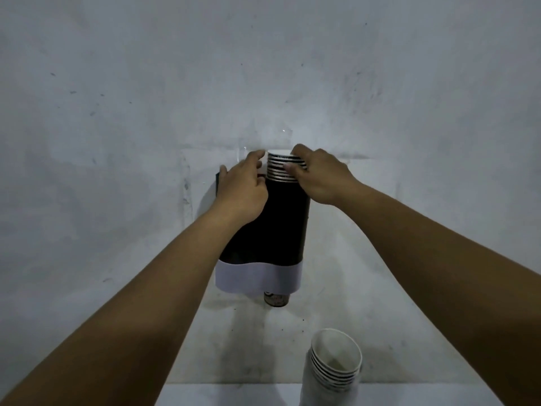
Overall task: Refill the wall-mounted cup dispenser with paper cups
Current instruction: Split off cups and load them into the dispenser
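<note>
Wall dispenser [281, 224]: left hand [244, 186] and right hand [319, 177] grasping nested cups [282, 169] at its top; spare cup stack [333, 364] on surface [234, 395] below.

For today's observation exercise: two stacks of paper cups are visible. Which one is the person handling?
The stack sticking out of the black dispenser top, touched by both hands. The other stack stands untouched at bottom right.

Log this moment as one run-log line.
step: loading cups | left hand: steadying dispenser top | right hand: gripping cup stack protruding from top | spare stack: below, untouched | status: not fully seated
</note>
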